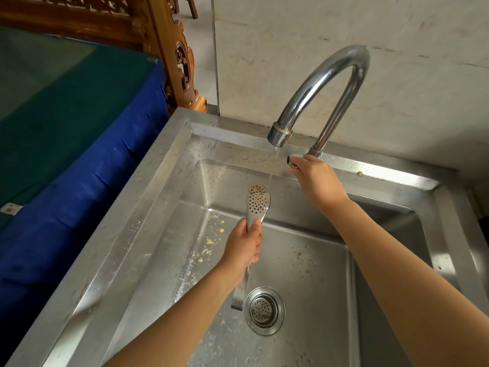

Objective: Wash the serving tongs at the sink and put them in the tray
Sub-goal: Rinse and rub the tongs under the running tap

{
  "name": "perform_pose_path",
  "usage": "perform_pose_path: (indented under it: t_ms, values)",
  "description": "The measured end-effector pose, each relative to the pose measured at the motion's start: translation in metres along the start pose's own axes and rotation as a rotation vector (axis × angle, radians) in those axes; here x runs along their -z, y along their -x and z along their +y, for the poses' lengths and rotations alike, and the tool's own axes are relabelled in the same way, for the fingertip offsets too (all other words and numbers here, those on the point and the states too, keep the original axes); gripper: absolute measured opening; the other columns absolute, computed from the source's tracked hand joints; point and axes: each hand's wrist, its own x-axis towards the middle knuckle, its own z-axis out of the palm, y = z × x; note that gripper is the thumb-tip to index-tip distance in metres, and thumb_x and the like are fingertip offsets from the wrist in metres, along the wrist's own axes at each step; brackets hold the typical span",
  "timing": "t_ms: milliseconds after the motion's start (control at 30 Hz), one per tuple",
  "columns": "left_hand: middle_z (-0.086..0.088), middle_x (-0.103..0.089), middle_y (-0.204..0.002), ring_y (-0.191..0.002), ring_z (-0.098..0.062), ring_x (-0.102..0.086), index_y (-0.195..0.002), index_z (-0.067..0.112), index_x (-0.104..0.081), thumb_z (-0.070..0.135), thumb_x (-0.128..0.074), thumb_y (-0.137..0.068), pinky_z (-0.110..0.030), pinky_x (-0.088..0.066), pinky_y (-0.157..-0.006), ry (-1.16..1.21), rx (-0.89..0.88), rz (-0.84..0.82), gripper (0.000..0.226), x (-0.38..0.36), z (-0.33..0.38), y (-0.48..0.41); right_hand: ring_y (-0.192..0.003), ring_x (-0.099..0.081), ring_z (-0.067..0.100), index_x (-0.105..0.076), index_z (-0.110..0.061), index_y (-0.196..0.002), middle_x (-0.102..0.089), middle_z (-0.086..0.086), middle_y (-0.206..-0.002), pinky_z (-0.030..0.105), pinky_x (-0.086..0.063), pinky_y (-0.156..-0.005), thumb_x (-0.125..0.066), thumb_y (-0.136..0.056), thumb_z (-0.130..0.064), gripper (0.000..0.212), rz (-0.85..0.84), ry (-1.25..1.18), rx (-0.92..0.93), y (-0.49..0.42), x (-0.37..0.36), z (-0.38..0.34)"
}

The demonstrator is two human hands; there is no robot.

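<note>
My left hand (244, 245) grips the steel serving tongs (257, 202) around their middle, over the steel sink (164, 181). Their perforated spoon heads point away from me and carry yellowish food bits at the tip; the handle end hangs down near the drain (264, 309). A thin stream of water (274, 165) falls from the curved chrome faucet (330, 83) just right of the tong heads. My right hand (315, 178) is closed on the faucet lever (292, 158) at the back rim. No tray is in view.
Food crumbs (209, 242) lie scattered on the sink floor left of the tongs. A blue and green cloth-covered surface (74, 123) stands to the left of the sink, with carved wooden furniture (182, 62) behind. A pale stone wall (397, 49) rises behind the faucet.
</note>
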Motion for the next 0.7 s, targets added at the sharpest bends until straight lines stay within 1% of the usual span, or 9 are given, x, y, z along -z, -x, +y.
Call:
perform_pose_path:
  t_ms: [133,267,333,367,433,500,600,667,700]
  values:
    - [0.006,-0.036,-0.056,-0.038,-0.002,-0.028,-0.080,0.016,-0.043,0.028,-0.044,-0.096,-0.014,-0.023,-0.036,-0.007,0.001,-0.006,0.020,-0.002,0.001,0.001,-0.082,-0.054,0.039,-0.057,0.003,-0.096,-0.057,0.022,-0.089,0.037,-0.039,-0.067,-0.049,-0.094,-0.015,0.020,0.049,-0.046,-0.008,0.001,-0.003,0.001]
    - [0.007,-0.036,-0.055,-0.040,-0.002,-0.029,-0.081,0.015,-0.044,0.029,-0.044,-0.096,-0.015,-0.024,-0.037,-0.032,0.003,-0.029,0.020,-0.001,0.000,0.006,-0.080,-0.054,0.036,-0.058,0.000,-0.106,-0.058,0.019,-0.088,0.036,-0.042,-0.070,-0.053,-0.092,-0.016,0.021,0.105,-0.135,-0.061,0.006,-0.007,-0.001]
    - [0.008,-0.038,-0.055,-0.040,-0.002,-0.030,-0.080,0.016,-0.045,0.030,-0.044,-0.095,-0.015,-0.025,-0.038,-0.047,0.006,-0.031,0.021,0.000,0.000,0.009,-0.080,-0.055,0.028,-0.057,-0.005,-0.118,-0.058,0.012,-0.090,0.035,-0.044,-0.073,-0.054,-0.092,-0.020,0.030,0.132,-0.209,-0.110,0.012,-0.007,-0.002]
    - [0.009,-0.038,-0.054,-0.040,-0.002,-0.030,-0.079,0.016,-0.045,0.030,-0.044,-0.095,-0.015,-0.025,-0.038,-0.052,0.010,-0.031,0.021,0.000,0.000,0.010,-0.078,-0.054,0.023,-0.055,-0.007,-0.123,-0.057,0.008,-0.089,0.030,-0.044,-0.072,-0.054,-0.093,-0.022,0.035,0.155,-0.258,-0.145,0.016,-0.007,-0.002]
    - [0.008,-0.039,-0.055,-0.040,-0.002,-0.031,-0.080,0.015,-0.046,0.031,-0.044,-0.095,-0.015,-0.024,-0.038,-0.055,0.020,-0.034,0.022,0.001,0.001,0.011,-0.067,-0.050,0.015,-0.053,-0.009,-0.127,-0.057,0.003,-0.080,0.024,-0.041,-0.064,-0.051,-0.094,-0.026,0.037,0.203,-0.350,-0.225,0.028,-0.006,-0.003]
    - [0.007,-0.039,-0.055,-0.039,-0.002,-0.031,-0.081,0.014,-0.047,0.031,-0.045,-0.095,-0.015,-0.024,-0.037,-0.053,0.028,-0.040,0.022,0.000,0.003,0.013,-0.061,-0.050,0.015,-0.058,-0.011,-0.120,-0.058,0.004,-0.072,0.027,-0.044,-0.058,-0.046,-0.096,-0.027,0.032,0.232,-0.424,-0.291,0.042,-0.005,-0.003]
    - [0.006,-0.042,-0.056,-0.037,-0.002,-0.032,-0.082,0.012,-0.050,0.029,-0.046,-0.094,-0.014,-0.024,-0.036,-0.051,0.026,-0.047,0.022,-0.005,0.005,0.017,-0.075,-0.058,0.037,-0.062,0.000,-0.099,-0.064,0.021,-0.078,0.042,-0.050,-0.071,-0.041,-0.098,-0.029,0.036,0.246,-0.476,-0.383,0.060,-0.007,-0.004]
    - [0.004,-0.043,-0.056,-0.037,-0.002,-0.032,-0.083,0.011,-0.051,0.028,-0.047,-0.094,-0.015,-0.024,-0.035,-0.052,0.021,-0.060,0.021,-0.009,0.008,0.019,-0.080,-0.059,0.037,-0.061,0.002,-0.094,-0.065,0.021,-0.082,0.040,-0.048,-0.071,-0.040,-0.097,-0.033,0.040,0.168,-0.496,-0.390,0.066,-0.008,-0.009]
    - [0.004,-0.044,-0.057,-0.037,-0.003,-0.032,-0.083,0.011,-0.051,0.028,-0.048,-0.094,-0.015,-0.023,-0.035,-0.056,0.018,-0.068,0.021,-0.011,0.009,0.020,-0.083,-0.060,0.033,-0.062,-0.001,-0.097,-0.067,0.018,-0.085,0.038,-0.048,-0.073,-0.041,-0.096,-0.035,0.039,0.112,-0.506,-0.359,0.067,-0.008,-0.012]
